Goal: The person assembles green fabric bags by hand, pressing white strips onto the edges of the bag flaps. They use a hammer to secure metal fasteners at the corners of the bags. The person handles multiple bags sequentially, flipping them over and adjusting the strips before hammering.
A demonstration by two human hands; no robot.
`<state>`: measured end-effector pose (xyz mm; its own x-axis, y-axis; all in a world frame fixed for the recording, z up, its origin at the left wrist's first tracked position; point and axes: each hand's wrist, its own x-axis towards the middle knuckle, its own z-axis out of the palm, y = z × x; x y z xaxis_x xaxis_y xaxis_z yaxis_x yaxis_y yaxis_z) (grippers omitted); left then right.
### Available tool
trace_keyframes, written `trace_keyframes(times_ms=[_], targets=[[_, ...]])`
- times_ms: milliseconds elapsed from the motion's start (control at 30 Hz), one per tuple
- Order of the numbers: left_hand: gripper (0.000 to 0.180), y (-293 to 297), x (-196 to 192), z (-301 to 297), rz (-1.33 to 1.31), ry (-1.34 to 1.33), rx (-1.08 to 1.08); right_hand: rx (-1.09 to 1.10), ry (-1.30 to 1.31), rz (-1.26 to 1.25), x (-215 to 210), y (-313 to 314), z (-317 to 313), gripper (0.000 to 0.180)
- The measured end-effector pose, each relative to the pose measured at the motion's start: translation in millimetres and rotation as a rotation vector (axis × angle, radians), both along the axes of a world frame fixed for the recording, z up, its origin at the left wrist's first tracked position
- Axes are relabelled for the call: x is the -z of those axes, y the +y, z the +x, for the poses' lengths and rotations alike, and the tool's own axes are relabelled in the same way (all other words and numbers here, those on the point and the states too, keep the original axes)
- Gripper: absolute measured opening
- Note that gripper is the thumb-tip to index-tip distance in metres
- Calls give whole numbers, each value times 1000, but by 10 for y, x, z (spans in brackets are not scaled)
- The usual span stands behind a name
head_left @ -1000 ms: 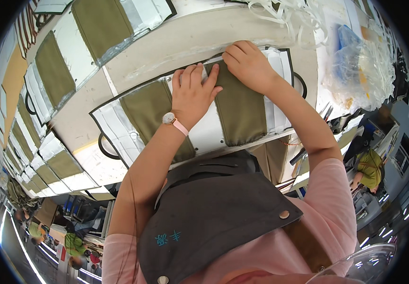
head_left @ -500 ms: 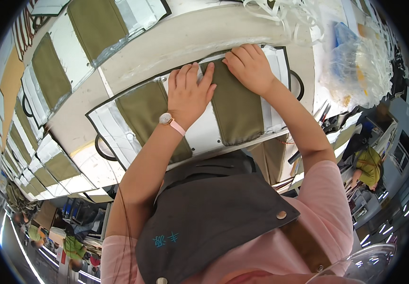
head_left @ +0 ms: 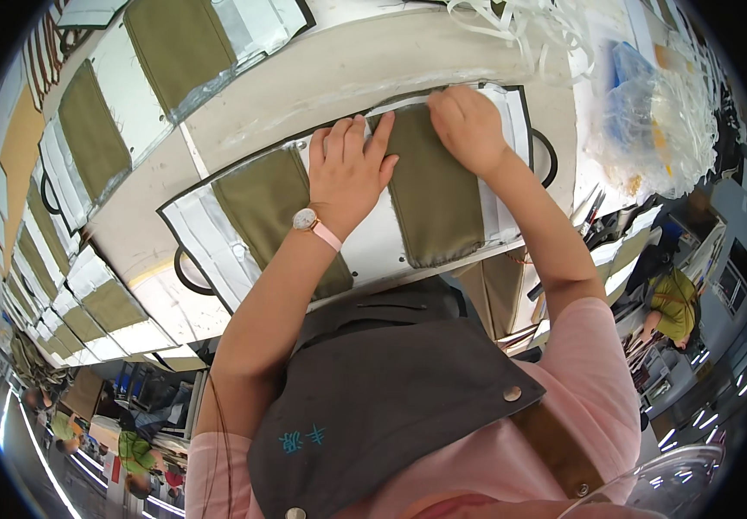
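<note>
The left hand (head_left: pixel 349 171) covers the gap between the two olive-green fabric panels (head_left: pixel 432 195). The right hand (head_left: pixel 467 130) hides that panel's top edge. The clear plastic bag's (head_left: pixel 663 121) contents are blurred.

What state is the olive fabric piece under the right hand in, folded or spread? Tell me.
Spread: the olive fabric piece lies flat on the template board, right hand pressing its top edge.

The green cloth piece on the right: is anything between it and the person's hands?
Nothing visible. The right hand presses flat on the top of the right green cloth piece, and the left hand lies with its fingers on that cloth's left edge. No tool or other thing sits under either palm.
</note>
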<state>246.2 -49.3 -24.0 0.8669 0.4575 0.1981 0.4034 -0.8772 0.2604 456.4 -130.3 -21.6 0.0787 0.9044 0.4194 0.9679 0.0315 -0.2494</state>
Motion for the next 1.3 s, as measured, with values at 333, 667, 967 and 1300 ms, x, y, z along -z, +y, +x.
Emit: trace_keyframes(times_ms=[333, 667, 967, 1300], targets=[[58, 9, -4, 2, 17, 18, -3, -59, 58, -68, 18, 40, -115, 19], [57, 2, 0, 10, 26, 28, -8, 134, 351, -181, -109, 142, -159, 8], [58, 9, -43, 22, 7, 52, -23, 41, 121, -403, -297, 396, -160, 15], [57, -6, -29, 50, -33, 18, -32, -118, 255, -455, -197, 489, -148, 17]])
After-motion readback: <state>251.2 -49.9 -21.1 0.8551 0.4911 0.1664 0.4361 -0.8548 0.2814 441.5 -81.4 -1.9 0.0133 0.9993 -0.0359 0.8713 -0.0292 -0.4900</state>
